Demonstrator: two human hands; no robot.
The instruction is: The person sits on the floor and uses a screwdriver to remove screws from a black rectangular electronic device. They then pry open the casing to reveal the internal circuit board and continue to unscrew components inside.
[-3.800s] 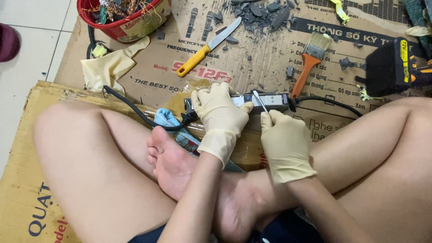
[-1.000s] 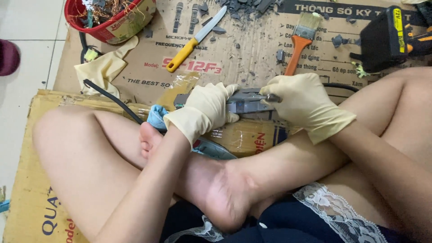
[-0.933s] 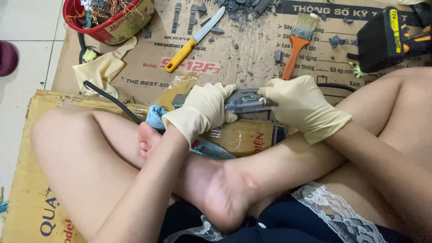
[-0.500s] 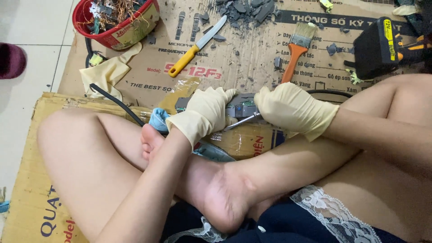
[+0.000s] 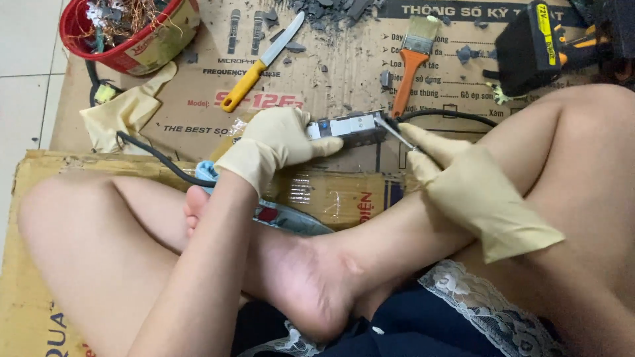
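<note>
The person sits cross-legged on flattened cardboard (image 5: 198,112). The left hand (image 5: 274,142), in a cream rubber glove, lies on a small grey metal device (image 5: 347,127) near the middle of the scene, just beyond the crossed legs. Its fingers are pressed together over the left end of the device, and the thumb reaches along the near edge. The right hand (image 5: 463,182), also gloved, pinches a thin metal tool (image 5: 397,134) between thumb and forefinger; the tip of the tool touches the right end of the device. It is perhaps a pair of tweezers or a small screwdriver, but the view is too small to tell. A black cable (image 5: 450,116) goes from that end to the right.

Farther away lie a knife with a yellow handle (image 5: 261,63), a paintbrush with an orange handle (image 5: 411,63) and many grey fragments (image 5: 331,10). At the far left stands a red bucket (image 5: 132,39) full of wire scraps, with a spare cream glove (image 5: 126,116) near it. At the far right lies a black and yellow power tool (image 5: 529,43).
</note>
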